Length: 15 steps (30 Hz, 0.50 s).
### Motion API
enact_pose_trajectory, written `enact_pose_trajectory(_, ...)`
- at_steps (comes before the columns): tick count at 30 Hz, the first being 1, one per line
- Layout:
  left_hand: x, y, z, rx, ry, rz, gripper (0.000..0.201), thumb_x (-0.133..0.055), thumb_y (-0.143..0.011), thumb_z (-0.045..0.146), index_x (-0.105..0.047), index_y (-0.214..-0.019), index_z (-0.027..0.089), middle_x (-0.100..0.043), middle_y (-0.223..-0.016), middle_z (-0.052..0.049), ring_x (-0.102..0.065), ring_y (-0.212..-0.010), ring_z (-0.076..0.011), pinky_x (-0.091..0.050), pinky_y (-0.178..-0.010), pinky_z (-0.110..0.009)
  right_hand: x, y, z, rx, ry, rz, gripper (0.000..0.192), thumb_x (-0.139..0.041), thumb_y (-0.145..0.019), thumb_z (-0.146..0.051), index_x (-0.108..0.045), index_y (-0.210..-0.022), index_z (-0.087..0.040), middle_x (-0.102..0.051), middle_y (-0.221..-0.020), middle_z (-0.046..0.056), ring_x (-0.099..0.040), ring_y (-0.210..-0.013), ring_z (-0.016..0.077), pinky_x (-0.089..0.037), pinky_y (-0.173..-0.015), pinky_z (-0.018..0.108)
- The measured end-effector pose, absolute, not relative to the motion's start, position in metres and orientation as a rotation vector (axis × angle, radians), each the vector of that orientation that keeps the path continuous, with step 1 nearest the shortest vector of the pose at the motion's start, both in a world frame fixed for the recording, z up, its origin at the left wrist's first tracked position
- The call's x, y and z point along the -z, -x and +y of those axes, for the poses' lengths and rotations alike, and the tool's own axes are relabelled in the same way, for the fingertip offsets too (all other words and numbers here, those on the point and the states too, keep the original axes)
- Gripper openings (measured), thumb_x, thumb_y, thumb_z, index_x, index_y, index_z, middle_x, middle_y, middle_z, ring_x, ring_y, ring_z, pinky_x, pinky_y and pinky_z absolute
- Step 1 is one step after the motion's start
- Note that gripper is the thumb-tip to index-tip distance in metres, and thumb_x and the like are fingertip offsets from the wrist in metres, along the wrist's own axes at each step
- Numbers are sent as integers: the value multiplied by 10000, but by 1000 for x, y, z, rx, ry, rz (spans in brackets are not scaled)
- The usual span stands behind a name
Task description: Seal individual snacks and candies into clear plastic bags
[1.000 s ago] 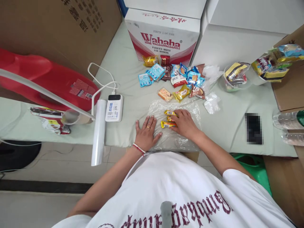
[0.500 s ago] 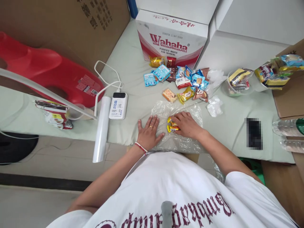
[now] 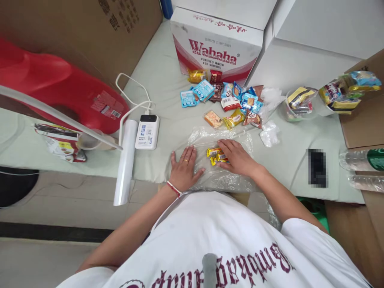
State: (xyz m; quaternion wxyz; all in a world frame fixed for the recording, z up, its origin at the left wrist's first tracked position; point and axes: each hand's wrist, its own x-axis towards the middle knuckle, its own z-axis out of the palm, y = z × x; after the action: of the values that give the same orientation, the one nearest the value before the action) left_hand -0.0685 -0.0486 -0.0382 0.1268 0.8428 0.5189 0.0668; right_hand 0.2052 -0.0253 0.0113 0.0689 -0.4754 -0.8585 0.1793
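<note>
**Yellow bars bunched on clear film, left hand bracing, right hand tidying**

At left, the bare left hand (image 3: 183, 170) lies flat, fingers together and thumb spread, its grip holding nothing. It presses on the near edge of the pale green cloth-covered table (image 3: 168, 108), with the thumb over the clear crinkled plastic film (image 3: 237, 182). Keeping that palm down should stop the film from creeping.

Between the hands, on the film, lie the small yellow foil-wrapped bars (image 3: 220, 157), their left ends uneven. Evening those ends and laying the bars parallel would make a neater bundle.

At right, the right hand (image 3: 236, 157) has its grip lightly around the bars' right ends, fingers above, thumb below; how firmly, I cannot tell. A light, even squeeze from both sides seems best, so no bar rides over another.

Compared with half a second ago, the left hand looks unchanged; more of the bars shows beyond the right fingers, which are straighter.
</note>
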Motion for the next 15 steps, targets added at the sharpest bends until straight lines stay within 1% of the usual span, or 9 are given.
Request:
enact_pose_trajectory(1, 37, 71, -49, -203, -2451, 1505, 760, -456, -1010, 553, -332, -1646, 154, -312, -1696, -204, -331, -1569, -383, -11, -1263, -716, -13, -213, -24, -560, 1374, -2577, 744, -617, -976, -485, -398, -1604, -153, -473, -1564, 201, -396, -1410, 374, -347, -1163, 553)
enact_pose_trajectory(3, 37, 74, -51, -212, -2455, 1484, 692, -451, -1017, 534, -391, -1625, 208, -330, -1697, -172, -327, -1572, -379, -17, -1259, -723, -15, -228, -21, -579, 1317, -2572, 556, -604, -989, -397, -542, -1510, -212, -538, -1492, 162, -421, -1363, 355, -377, -1121, 536)
enact_pose_trajectory(5, 37, 76, -51, -215, -2463, 1466, 629, -443, -1026, 513, -434, -1603, 264, -350, -1695, -139, -322, -1575, -373, -9, -1254, -731, -16, -236, -18, -560, 1342, -2582, 366, -595, -1000, -350, -691, -1332, -230, -607, -1385, 140, -461, -1260, 340, -410, -1034, 500)
enact_pose_trajectory(6, 38, 77, -52, -218, -2466, 1465, 612, -440, -1030, 505, -441, -1599, 280, -354, -1694, -130, -321, -1576, -369, -2, -1252, -735, -17, -237, -17, -538, 1368, -2591, 305, -591, -1007, -345, -732, -1250, -225, -638, -1320, 136, -476, -1200, 329, -413, -986, 476)
enact_pose_trajectory(8, 40, 76, -52, -225, -2468, 1472, 606, -441, -1033, 493, -433, -1603, 287, -350, -1695, -126, -319, -1577, -366, 6, -1247, -744, -18, -232, -15, -491, 1413, -2624, 263, -576, -1026, -350, -761, -1147, -208, -680, -1188, 130, -486, -1100, 302, -391, -907, 432)
enact_pose_trajectory(11, 41, 74, -53, -236, -2468, 1481, 623, -455, -1030, 492, -412, -1615, 280, -345, -1697, -130, -319, -1577, -371, -3, -1242, -755, -22, -215, -14, -446, 1461, -2663, 276, -524, -1058, -324, -763, -1075, -187, -693, -1053, 123, -479, -1026, 275, -342, -850, 399)
enact_pose_trajectory(13, 41, 73, -53, -242, -2464, 1486, 625, -460, -1029, 493, -413, -1615, 282, -350, -1694, -134, -323, -1575, -375, -9, -1241, -757, -25, -206, -14, -440, 1496, -2670, 285, -516, -1064, -318, -761, -1037, -176, -690, -1021, 120, -474, -1011, 269, -327, -840, 392)
enact_pose_trajectory(15, 41, 73, -53, -250, -2458, 1493, 618, -468, -1026, 492, -425, -1609, 289, -361, -1689, -138, -330, -1571, -380, -17, -1240, -757, -28, -202, -14, -463, 1506, -2669, 277, -549, -1055, -356, -754, -1062, -170, -687, -1053, 121, -479, -1015, 266, -330, -840, 383)
